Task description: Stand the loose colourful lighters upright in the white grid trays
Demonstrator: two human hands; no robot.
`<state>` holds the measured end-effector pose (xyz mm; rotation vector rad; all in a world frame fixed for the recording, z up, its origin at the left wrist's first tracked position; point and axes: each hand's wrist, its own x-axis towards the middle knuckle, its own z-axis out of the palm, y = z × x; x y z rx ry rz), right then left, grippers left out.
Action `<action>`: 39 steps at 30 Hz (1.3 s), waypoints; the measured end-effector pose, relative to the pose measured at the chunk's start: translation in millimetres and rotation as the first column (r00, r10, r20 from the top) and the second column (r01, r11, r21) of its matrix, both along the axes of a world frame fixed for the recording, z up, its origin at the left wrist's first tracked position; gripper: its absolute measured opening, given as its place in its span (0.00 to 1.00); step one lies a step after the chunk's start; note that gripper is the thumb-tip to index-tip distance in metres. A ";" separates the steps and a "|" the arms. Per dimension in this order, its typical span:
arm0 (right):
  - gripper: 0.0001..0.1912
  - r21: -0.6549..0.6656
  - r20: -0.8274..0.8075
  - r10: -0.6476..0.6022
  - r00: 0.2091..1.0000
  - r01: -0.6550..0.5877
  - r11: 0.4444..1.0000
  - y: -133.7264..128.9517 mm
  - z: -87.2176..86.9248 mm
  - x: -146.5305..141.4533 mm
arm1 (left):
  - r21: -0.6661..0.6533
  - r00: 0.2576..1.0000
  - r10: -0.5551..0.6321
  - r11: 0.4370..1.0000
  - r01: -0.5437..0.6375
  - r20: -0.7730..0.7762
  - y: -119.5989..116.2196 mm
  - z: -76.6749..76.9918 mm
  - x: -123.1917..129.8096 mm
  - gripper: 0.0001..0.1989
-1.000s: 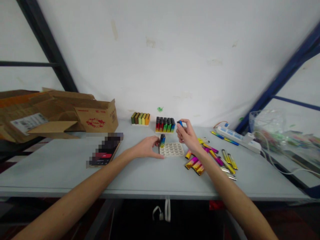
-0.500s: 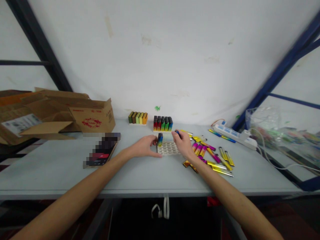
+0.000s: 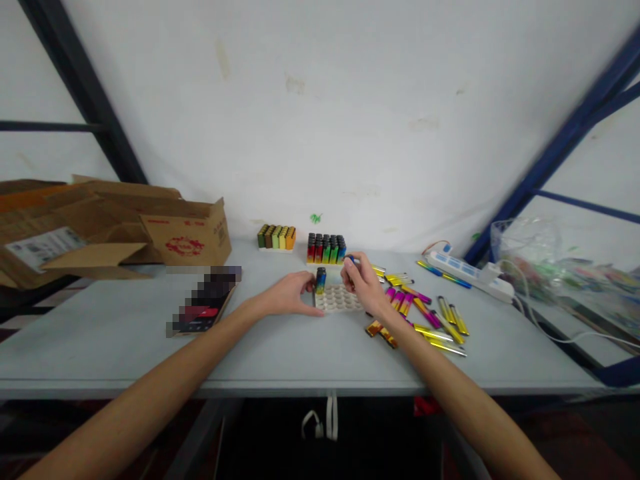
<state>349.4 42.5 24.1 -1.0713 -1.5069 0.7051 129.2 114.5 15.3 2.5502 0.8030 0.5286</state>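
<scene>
A white tray with rows of round holes (image 3: 337, 298) lies on the table in front of me. One blue-and-yellow lighter with a black top (image 3: 321, 281) stands upright at its back left corner. My left hand (image 3: 293, 293) grips the tray's left end, thumb at the front corner and fingers at the back beside the standing lighter. Above the tray's right part, my right hand (image 3: 364, 283) is closed around a dark blue lighter (image 3: 350, 258); most of it is hidden by the fingers. Behind the tray stands a block of upright red, green and blue lighters (image 3: 326, 249).
Another block of green-to-orange lighters (image 3: 277, 237) stands near the wall. Loose yellow and purple lighters (image 3: 425, 311) lie at right, with a power strip (image 3: 470, 273) beyond. Left are an open cardboard box (image 3: 185, 237) and a dark, partly pixelated flat object (image 3: 207, 303).
My right hand has risen slightly and turned a little, still holding the blue lighter. My left hand and the tray have stayed in place.
</scene>
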 end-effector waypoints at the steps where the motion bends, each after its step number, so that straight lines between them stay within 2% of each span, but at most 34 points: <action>1: 0.17 0.032 0.023 0.012 1.000 -0.012 0.999 -0.3 1.2 0.9 | -0.001 1.000 -0.003 1.000 0.003 -0.004 -0.4 0.6 0.2 0.33; 5: 0.15 0.233 0.267 -0.114 0.957 0.051 0.971 -5.1 9.3 4.9 | -0.004 1.000 -0.008 1.000 0.008 -0.004 -1.3 1.9 0.6 0.33; 7: 0.15 0.258 0.350 -0.151 0.924 0.059 0.964 -8.7 13.2 5.2 | -0.012 1.000 -0.010 1.000 0.010 0.007 -1.3 1.8 0.5 0.33; 13: 0.14 0.166 0.454 -0.018 0.891 -0.065 0.984 -9.9 9.3 -0.9 | -0.016 1.000 -0.008 1.000 0.008 0.011 -0.4 0.8 0.6 0.34; 18: 0.10 0.175 0.569 -0.056 0.821 -0.054 0.983 -1.7 -0.9 -1.2 | 0.015 1.000 -0.006 1.000 0.006 -0.009 0.4 0.5 0.9 0.34; 22: 0.09 0.111 0.603 0.003 0.797 -0.088 0.990 -0.3 -1.0 -0.7 | 0.016 1.000 -0.010 1.000 0.010 -0.018 0.8 0.6 0.7 0.33; 26: 0.09 0.141 0.718 -0.021 0.696 -0.116 0.983 2.7 7.5 -0.6 | 0.014 1.000 -0.001 1.000 0.001 -0.021 0.5 0.4 0.8 0.33; 31: 0.10 0.115 0.814 0.013 0.580 -0.183 0.976 13.3 15.6 -1.5 | 0.022 0.999 0.020 1.000 -0.020 -0.028 0.0 0.3 1.5 0.32; 35: 0.14 0.107 0.805 -0.034 0.592 -0.090 0.990 15.6 10.4 -8.2 | 0.013 1.000 0.024 1.000 -0.024 -0.019 -0.1 1.5 1.3 0.32; 39: 0.19 0.056 0.782 0.041 0.622 -0.136 0.989 6.9 14.8 1.4 | 0.007 1.000 0.018 1.000 -0.018 -0.007 0.9 1.4 0.7 0.33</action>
